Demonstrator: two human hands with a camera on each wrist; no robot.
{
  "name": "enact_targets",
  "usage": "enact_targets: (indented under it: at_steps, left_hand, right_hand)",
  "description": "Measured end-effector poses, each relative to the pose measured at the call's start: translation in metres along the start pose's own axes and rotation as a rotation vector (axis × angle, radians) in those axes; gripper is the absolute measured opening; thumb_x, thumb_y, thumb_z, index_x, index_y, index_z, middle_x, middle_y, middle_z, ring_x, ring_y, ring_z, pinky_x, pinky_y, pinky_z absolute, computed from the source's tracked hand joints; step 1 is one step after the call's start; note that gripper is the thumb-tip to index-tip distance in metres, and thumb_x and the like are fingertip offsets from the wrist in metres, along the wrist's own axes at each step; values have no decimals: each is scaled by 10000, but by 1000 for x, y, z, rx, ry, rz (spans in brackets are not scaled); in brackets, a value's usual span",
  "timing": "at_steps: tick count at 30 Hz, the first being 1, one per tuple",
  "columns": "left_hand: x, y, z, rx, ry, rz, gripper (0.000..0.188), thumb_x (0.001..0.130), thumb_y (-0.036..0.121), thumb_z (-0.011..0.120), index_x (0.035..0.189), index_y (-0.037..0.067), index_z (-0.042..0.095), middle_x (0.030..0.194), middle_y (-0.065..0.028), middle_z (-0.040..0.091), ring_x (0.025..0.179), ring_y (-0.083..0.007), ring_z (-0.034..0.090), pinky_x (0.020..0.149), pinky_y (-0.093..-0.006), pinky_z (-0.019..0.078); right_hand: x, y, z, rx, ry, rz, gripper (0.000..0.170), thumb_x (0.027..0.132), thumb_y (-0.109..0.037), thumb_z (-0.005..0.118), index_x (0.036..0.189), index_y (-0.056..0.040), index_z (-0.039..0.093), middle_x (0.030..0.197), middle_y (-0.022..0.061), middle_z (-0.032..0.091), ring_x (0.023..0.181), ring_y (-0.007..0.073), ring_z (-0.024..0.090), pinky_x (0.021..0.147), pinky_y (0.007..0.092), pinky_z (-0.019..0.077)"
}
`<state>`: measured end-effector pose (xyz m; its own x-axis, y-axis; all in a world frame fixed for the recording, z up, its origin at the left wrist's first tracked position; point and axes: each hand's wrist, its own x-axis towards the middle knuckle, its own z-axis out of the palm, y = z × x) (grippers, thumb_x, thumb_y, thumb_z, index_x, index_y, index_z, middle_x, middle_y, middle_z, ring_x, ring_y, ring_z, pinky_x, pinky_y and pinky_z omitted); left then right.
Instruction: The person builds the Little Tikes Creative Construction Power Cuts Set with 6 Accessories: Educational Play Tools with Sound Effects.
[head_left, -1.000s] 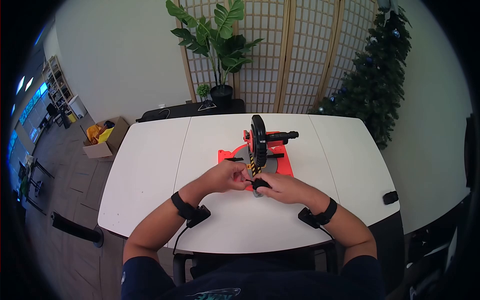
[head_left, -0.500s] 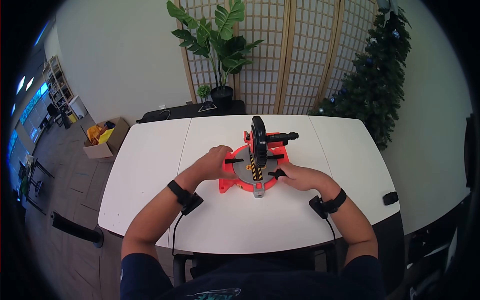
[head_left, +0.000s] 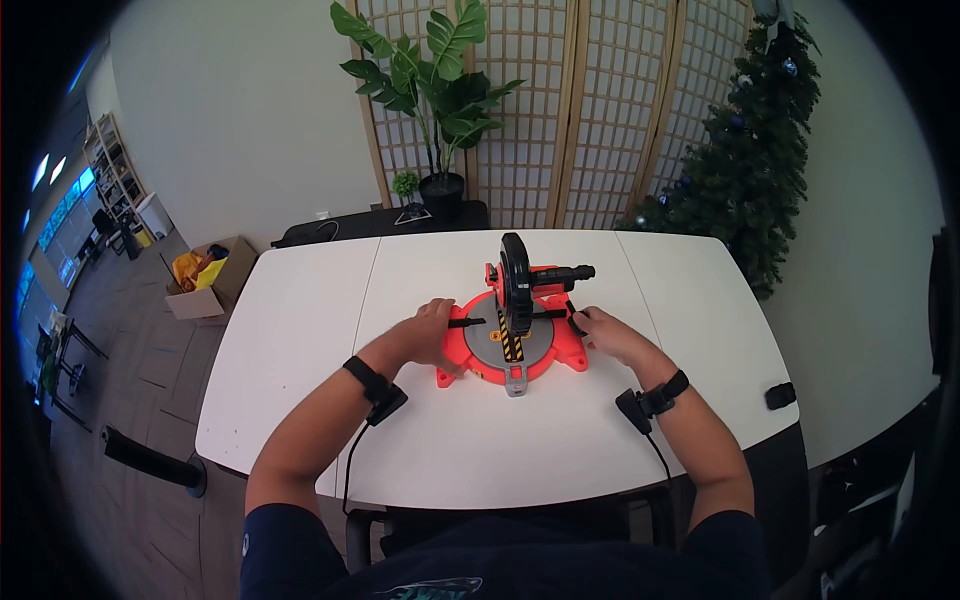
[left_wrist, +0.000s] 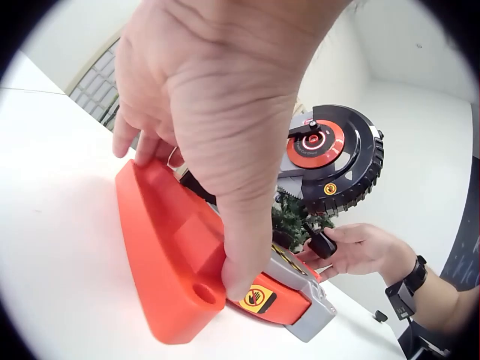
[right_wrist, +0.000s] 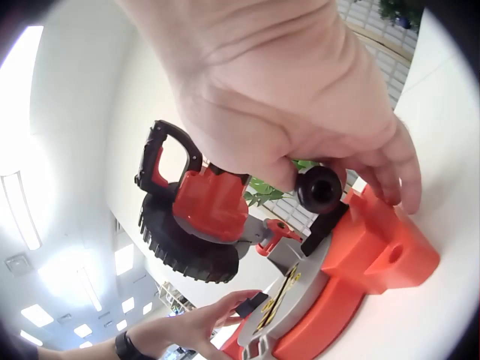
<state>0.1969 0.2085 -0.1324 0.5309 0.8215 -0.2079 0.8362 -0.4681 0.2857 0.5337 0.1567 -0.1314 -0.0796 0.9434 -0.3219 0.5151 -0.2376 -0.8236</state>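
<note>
Head view gives me one white table [head_left: 300, 330], with one saw [head_left: 515, 285] near its middle on a red base [left_wrist: 154, 247]. Both forearms reach forward, angling inward. My left hand [head_left: 425, 335] grips the base's left side, thumb forward, fingers toward the rear. My right hand [head_left: 615, 340] pinches one black knob [right_wrist: 319, 189] above the base's right side. I count two black bars [head_left: 467, 322], then two yellow stickers [left_wrist: 256, 298], the base one bearing a hand symbol; the hub's print is too small to read.

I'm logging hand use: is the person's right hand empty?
No, the left wrist view shows the right hand holding a small black part.
</note>
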Motion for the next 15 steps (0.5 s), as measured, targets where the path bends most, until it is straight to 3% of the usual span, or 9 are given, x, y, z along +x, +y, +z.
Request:
enact_targets:
  at_steps: [4,6,9,12,15]
  left_hand:
    - [-1,0,-1,19,54,59,1274,508,504,945,1454,-65,309,1437,-235,439,1360,-367,432,1125,-406,410]
    - [-2,1,-2,22,64,58,1254,506,504,946,1443,-57,331,1428,-226,454,1350,-362,444,1118,-406,415]
    - [-1,-1,-2,15,82,71,1222,502,504,949,1424,-42,363,1406,-215,481,1335,-357,462,1110,-406,422]
    - [-2,-2,-1,2,100,88,1184,504,500,950,1402,-28,388,1380,-210,503,1318,-357,477,1104,-407,427]
    - [-3,-1,-1,-8,109,87,1139,508,494,951,1373,-17,413,1352,-204,521,1293,-352,497,1094,-405,434]
  right_hand:
    - [1,0,1,214,-22,44,488,1075,-361,385,1330,44,480,1265,148,586,1160,236,591,1013,390,463]
    - [5,4,1,283,-33,75,488,1075,-383,377,1358,5,467,1346,125,543,1213,263,568,1061,429,436]
    - [-5,-5,5,311,-20,38,494,1080,-358,368,1341,51,465,1286,155,573,1165,231,580,1044,395,444]
    - [2,-1,6,196,-63,17,502,1075,-382,379,1385,6,454,1349,122,545,1216,242,542,1053,425,419]
    - [-2,-7,11,235,-51,-6,513,1077,-380,377,1389,20,451,1339,124,554,1198,227,533,1053,398,396]
